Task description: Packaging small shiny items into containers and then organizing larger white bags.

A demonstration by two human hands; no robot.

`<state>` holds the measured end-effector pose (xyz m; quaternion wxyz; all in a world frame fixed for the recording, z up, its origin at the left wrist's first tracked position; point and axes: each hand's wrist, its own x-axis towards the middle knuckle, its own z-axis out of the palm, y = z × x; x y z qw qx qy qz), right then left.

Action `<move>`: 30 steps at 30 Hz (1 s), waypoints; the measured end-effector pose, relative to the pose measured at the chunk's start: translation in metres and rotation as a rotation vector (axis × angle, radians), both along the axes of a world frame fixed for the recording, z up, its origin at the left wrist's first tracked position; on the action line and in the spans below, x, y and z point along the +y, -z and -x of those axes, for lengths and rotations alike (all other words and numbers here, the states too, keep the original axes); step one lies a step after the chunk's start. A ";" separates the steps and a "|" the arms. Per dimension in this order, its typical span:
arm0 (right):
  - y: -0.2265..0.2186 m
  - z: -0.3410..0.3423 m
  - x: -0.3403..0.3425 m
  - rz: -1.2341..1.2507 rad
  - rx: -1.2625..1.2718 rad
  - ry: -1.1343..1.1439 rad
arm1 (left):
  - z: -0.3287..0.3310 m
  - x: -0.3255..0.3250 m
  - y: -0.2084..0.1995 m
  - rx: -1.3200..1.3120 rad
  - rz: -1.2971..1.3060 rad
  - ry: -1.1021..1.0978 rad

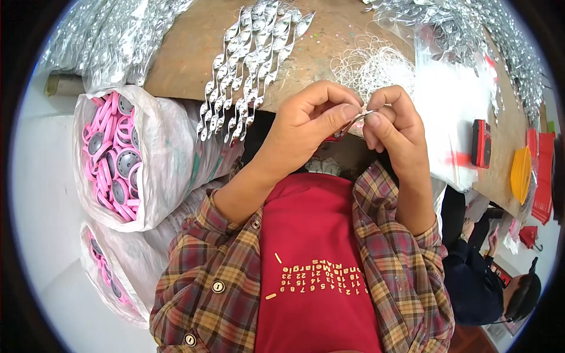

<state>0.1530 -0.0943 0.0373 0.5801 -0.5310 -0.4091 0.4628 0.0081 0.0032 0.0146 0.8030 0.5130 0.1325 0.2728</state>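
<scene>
Your left hand [321,115] and right hand [400,126] pinch a thin strand [356,119] between them, roughly left to right, above the surface's [182,62] near edge; tangled white string [382,67] lies just beyond.

Head-worn left fisheye, close above, faces down: red printed T-shirt [312,226] below, bare left hand [315,115], bare right hand [401,126] upper-centre, brown flat tabletop [185,56] beyond.

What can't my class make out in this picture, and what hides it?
Head view:
- Small item: full shape covered by the left hand and right hand.
- Pink-and-grey discs in the upper sack: lower ones hidden beneath those on top.
- Silver strips, upper left: far ends cut off by the top edge.
</scene>
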 end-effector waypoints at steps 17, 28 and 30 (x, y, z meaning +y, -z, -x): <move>0.000 -0.015 0.004 -0.036 0.308 0.070 | -0.018 -0.016 0.005 0.005 -0.241 -0.100; 0.005 -0.040 -0.006 0.063 0.331 0.144 | 0.011 0.006 -0.005 0.270 -0.713 0.008; 0.013 -0.042 -0.006 0.053 0.377 0.114 | 0.019 0.008 -0.004 0.358 -0.671 0.066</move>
